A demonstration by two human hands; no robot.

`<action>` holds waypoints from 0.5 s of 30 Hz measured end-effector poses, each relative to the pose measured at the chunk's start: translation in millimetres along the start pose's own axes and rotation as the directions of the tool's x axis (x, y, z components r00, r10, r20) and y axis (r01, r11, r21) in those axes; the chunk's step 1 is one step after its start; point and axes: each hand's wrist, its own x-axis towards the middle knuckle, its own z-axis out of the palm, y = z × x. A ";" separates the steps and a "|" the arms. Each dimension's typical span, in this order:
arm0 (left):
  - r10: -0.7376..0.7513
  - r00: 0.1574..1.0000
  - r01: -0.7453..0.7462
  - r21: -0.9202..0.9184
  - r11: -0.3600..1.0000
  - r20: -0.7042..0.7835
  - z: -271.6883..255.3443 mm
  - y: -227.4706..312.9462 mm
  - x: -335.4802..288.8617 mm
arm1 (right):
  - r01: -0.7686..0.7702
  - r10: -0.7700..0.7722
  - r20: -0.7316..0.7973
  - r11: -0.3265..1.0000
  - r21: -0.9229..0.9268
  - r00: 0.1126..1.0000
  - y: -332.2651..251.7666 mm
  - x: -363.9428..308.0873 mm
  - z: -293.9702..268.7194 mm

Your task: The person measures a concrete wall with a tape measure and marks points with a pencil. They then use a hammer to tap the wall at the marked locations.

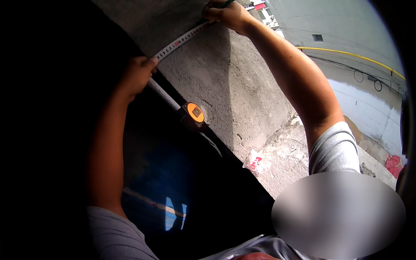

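A white tape measure blade (184, 38) stretches along a rough grey concrete surface between my hands. The fingers of my left hand (139, 74) pinch it at the dark edge of the concrete. From there the blade bends back down to its orange and black tape measure case (195, 112), which hangs below the hand with a thin wrist strap. At the far end of the blade, my right hand (225, 16) is closed around a thin green pencil-like stick (226, 3). Whether its fingers also press on the tape cannot be made out.
A concrete ledge (281, 160) bears a crumpled clear and red wrapper (255, 163). Deep shadow lies left of the edge, with a blue surface (160, 186) lower down. Outside at right are a grey wall (329, 26), a yellow pipe (346, 53) and cables.
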 end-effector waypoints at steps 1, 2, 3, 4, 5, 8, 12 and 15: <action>0.001 1.000 -0.001 -0.007 1.000 0.002 0.0 -0.5 0.5 | -0.006 0.006 -0.009 1.000 -0.002 1.000 -2.3 -1.5 0.4; 0.006 1.000 -0.006 -0.020 1.000 0.005 0.2 -2.2 1.8 | -0.011 0.011 -0.019 1.000 -0.004 1.000 -4.4 -3.5 0.8; 0.010 1.000 -0.010 -0.032 0.999 0.009 0.3 -5.5 3.4 | -0.017 0.017 -0.028 1.000 -0.004 0.999 -5.5 -4.9 1.9; 0.015 1.000 -0.014 -0.043 0.999 0.012 0.1 -7.2 3.8 | -0.008 0.008 -0.028 1.000 -0.001 1.000 -4.2 -4.9 3.0; 0.006 1.000 -0.006 -0.031 1.000 0.012 -0.3 -6.5 2.3 | 0.001 -0.001 -0.029 1.000 0.002 1.000 -2.8 -4.8 4.4; 0.001 1.000 -0.001 0.004 1.000 0.006 -1.3 1.7 0.9 | 0.019 -0.018 -0.027 1.000 0.017 0.999 -0.8 -2.2 1.3; -0.017 1.000 0.017 -0.001 1.000 0.005 -1.4 0.4 0.1 | -0.001 -0.001 -0.047 1.000 -0.029 0.999 -9.4 -8.0 4.4; -0.011 1.000 0.011 -0.004 1.000 0.009 -0.9 -2.5 2.3 | 0.018 -0.020 -0.041 0.999 -0.037 0.999 -5.6 -6.5 4.1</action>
